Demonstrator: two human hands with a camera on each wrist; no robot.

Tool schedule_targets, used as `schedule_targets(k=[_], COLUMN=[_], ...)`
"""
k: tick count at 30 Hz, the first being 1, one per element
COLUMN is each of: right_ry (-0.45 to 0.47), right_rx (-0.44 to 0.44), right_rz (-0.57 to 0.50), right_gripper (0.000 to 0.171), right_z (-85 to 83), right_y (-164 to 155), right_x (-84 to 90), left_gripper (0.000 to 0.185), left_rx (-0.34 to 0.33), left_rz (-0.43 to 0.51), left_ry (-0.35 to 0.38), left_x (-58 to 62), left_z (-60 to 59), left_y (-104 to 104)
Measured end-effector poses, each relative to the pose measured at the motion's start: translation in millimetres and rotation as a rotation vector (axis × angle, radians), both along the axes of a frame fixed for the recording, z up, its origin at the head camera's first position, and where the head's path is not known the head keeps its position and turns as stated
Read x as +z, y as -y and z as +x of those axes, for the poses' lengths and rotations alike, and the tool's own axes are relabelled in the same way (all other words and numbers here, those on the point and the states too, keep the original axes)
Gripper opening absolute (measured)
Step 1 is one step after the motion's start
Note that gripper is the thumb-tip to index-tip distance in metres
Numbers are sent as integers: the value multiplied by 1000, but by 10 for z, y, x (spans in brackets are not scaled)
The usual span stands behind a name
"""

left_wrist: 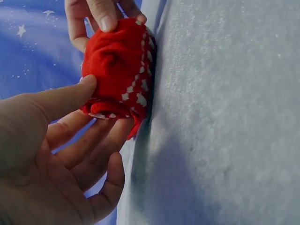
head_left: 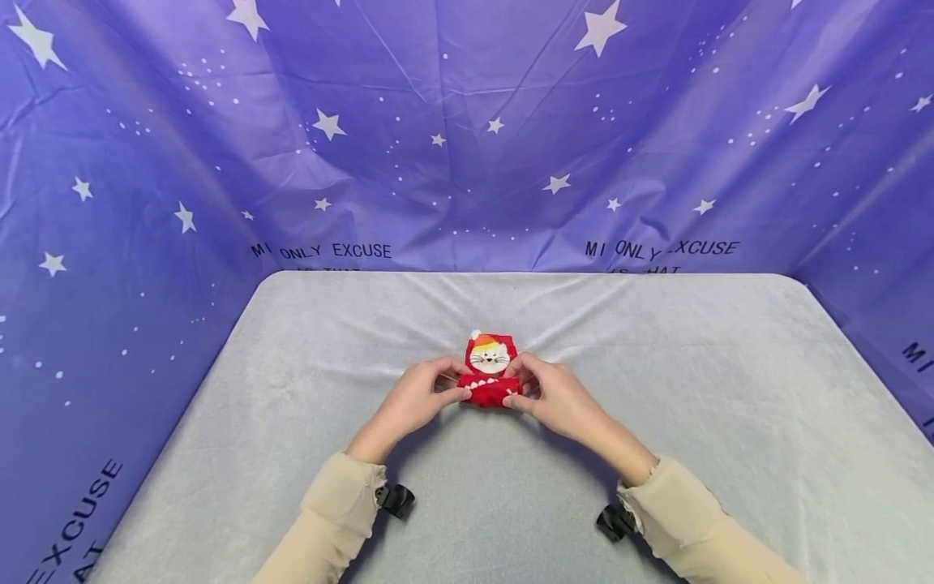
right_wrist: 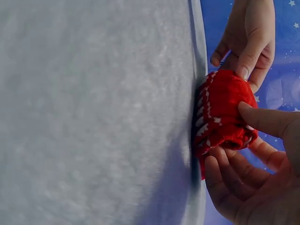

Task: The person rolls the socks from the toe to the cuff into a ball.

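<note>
Both hands, left hand (head_left: pixel 416 401) and right hand (head_left: pixel 554 396), pinch the rolled red sock (head_left: pixel 490 375) mid-counter (head_left: pixel 292 365), keeping its roll tight.

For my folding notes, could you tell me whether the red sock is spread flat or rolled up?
Partly rolled: the red sock has its near end bunched into a roll between the left hand and right hand; the cat-face part lies flat.

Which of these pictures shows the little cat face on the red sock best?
The head view: the cat face lies in plain sight on the red sock. Both wrist views show only the sock's rolled red end with white trim, pinched by both hands; the face is hidden.
</note>
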State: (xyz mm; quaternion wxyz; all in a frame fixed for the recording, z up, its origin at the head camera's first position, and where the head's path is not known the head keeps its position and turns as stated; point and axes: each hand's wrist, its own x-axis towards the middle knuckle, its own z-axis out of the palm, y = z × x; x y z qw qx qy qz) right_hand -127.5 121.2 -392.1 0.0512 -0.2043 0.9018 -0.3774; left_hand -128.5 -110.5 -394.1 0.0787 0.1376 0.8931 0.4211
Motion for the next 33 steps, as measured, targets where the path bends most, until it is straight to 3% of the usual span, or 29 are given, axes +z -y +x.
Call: schedule_targets(k=[9,16,28,33], right_ry=[-17,-60,-158,-180], right_rx=[-71,-76,-18,-22], right_rz=[-4,8,-13,-5], right_gripper=[23,27,40,39], right_z=[-102,-164,-154,-172], right_y=[-9,-1,39,43], right_x=[-79,-98,-93,-126], left_gripper=[23,27,17,17], left_rx=[108,172,204,171], left_rz=[-62,-111,-175,-136], left_ry=[8,13,-26,-100], left_x=[-38,-28,-35,-44], left_z=[-49,-86,-174,-181], left_y=[-81,-125,-170,-185])
